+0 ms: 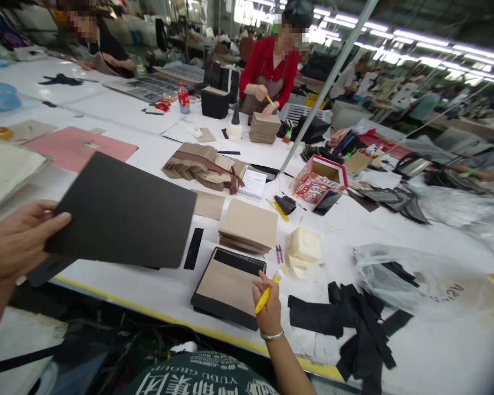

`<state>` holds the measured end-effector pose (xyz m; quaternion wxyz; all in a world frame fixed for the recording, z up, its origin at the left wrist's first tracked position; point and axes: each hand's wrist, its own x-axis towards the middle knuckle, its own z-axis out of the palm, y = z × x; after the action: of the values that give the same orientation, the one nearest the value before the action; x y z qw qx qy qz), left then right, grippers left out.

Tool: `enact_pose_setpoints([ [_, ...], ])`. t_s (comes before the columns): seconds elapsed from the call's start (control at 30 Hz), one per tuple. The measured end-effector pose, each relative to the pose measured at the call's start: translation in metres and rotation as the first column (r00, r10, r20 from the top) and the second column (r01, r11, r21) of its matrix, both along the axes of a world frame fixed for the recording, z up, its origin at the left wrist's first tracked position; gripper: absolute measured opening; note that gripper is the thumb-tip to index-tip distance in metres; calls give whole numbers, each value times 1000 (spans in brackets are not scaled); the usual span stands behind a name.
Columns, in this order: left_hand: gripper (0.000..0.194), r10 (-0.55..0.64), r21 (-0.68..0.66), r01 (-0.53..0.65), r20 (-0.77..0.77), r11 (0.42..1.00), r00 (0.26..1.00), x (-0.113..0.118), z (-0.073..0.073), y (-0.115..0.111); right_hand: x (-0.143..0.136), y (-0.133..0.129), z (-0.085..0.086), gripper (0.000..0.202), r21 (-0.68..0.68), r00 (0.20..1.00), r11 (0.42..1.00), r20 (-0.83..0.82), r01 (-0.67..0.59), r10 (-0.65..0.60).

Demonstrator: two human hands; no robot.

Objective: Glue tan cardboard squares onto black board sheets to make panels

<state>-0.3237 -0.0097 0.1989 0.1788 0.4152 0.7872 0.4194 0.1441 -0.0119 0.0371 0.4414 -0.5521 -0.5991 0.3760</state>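
Note:
My left hand (28, 236) grips the left edge of a large dark grey panel (127, 214), thumb on top, held raised above the table. In my right hand (268, 304) is a brush with a yellow handle (264, 299), its head pointing away from me. That hand is over the right side of a stack of black-edged panels (230, 282) with a tan middle. Behind the stack sits a pile of tan boards (249, 222). A cream block-shaped container (303, 247) stands to the right, with small snips (279, 254) beside it.
Black fabric strips (354, 318) and a clear plastic bag (428, 280) lie to the right. Farther back are a red patterned box (319, 178), bundled tan pieces (201, 164) and a slanted metal pole (325, 88). A co-worker in red (271, 71) works across the table.

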Motion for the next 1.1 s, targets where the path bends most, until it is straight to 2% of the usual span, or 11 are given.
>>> enact_pose_setpoints([
  [0.1, 50, -199, -25, 221, 349, 975, 916, 72, -32, -7, -15, -8, 26, 25, -76, 958, 996, -284, -51, 27],
  [0.2, 37, -311, -94, 379, 411, 921, 857, 146, -85, -11, -12, -10, 25, 22, -210, 924, 978, -374, -4, -77],
  [0.33, 27, -393, -153, 462, 339, 873, 855, 208, -158, -19, 15, -7, -7, 28, -261, 967, 939, -63, 222, -246],
  [0.43, 23, -447, -230, 448, 61, 864, 893, 225, -192, -23, 33, -2, -34, 25, -148, 938, 949, 253, 278, -235],
  [0.53, 18, -488, -246, 443, -163, 862, 858, 230, -207, -21, 38, 5, -53, 18, -87, 889, 966, 419, 244, -186],
  [0.67, 12, -520, -285, 463, -175, 839, 836, 230, -218, -15, 36, 12, -65, 17, -10, 850, 978, 498, 207, -174],
  [0.8, 29, -561, -288, 492, -257, 822, 787, 229, -229, -14, 57, 17, -51, 28, 27, 811, 987, 566, 160, -147],
  [0.87, 51, -596, -227, 554, -390, 801, 702, 229, -231, -17, 82, 20, -35, 34, 81, 807, 971, 543, 224, -231],
  [0.93, 69, -689, -213, 694, -493, 688, 532, 234, -229, -20, 112, 26, -18, 37, 112, 804, 921, 457, 372, -381],
  [1.03, 72, -818, -292, 841, -510, 455, 265, 249, -222, -28, 152, 46, -4, 41, 5, 767, 817, 340, 577, -544],
  [1.1, 65, -855, -350, 852, -482, 390, 193, 262, -219, -31, 168, 64, -6, 40, -78, 759, 793, 361, 604, -543],
])
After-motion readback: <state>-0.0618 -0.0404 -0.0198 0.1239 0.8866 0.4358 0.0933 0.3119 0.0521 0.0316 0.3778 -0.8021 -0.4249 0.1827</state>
